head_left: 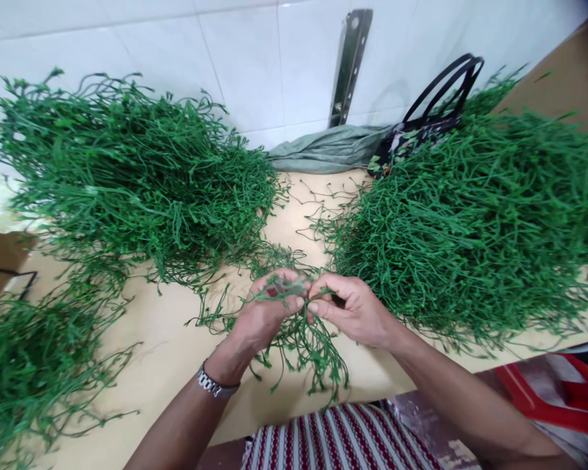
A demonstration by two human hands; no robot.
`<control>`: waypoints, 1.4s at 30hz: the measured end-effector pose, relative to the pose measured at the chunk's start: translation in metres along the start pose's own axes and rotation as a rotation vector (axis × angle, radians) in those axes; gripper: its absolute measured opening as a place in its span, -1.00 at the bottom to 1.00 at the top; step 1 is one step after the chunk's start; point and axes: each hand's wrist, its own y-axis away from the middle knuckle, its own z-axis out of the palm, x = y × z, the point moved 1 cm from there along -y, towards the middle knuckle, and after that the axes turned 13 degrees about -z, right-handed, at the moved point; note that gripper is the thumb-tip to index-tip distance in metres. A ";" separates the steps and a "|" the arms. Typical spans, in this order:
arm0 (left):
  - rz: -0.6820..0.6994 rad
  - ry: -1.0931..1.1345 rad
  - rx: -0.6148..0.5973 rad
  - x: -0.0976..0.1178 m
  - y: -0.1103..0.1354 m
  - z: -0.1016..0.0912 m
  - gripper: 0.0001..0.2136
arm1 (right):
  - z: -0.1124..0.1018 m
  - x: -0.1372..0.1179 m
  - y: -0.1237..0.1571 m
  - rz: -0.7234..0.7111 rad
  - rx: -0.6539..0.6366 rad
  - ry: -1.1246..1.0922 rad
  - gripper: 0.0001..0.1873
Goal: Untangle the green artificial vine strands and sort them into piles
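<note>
My left hand (266, 312) and my right hand (349, 307) meet over the front middle of a tan table (166, 352). Both are closed in a pinch on a bunch of thin green plastic stems (304, 339), whose ends hang down over the table's front edge. A metal watch band sits on my left wrist. A big heap of the same green stems (127, 170) lies at the left, and another big heap (475, 215) lies at the right, close to my right hand.
A smaller green pile (29, 365) sits at the front left. A black-handled bag (436, 111) and grey-green cloth (328, 149) lie at the back by the white tiled wall. A red stool (549, 398) stands at the lower right. Striped fabric (338, 440) covers my lap.
</note>
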 end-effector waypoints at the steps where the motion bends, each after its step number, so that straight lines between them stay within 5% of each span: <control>1: 0.019 -0.017 0.002 0.000 0.001 0.000 -0.83 | 0.000 -0.001 0.000 -0.004 0.000 -0.028 -0.88; 18: 0.288 -0.457 0.146 -0.006 0.005 0.000 -0.92 | 0.003 0.007 0.001 0.167 -0.009 -0.117 -0.76; 27: 0.015 -0.346 0.048 -0.002 0.004 -0.002 -0.84 | -0.010 -0.008 0.001 -0.134 -0.219 0.407 -0.93; 35: 0.129 -0.671 0.039 0.010 0.007 0.001 -0.79 | -0.006 -0.011 -0.002 -0.258 -0.299 0.803 -0.81; 38: 0.180 -0.704 -0.039 0.013 0.008 -0.002 -0.72 | -0.008 -0.012 -0.003 -0.269 -0.363 0.740 -0.83; 42: 0.107 -0.594 -0.094 0.009 0.009 -0.007 -0.69 | -0.010 -0.012 -0.007 -0.191 -0.439 0.349 -0.83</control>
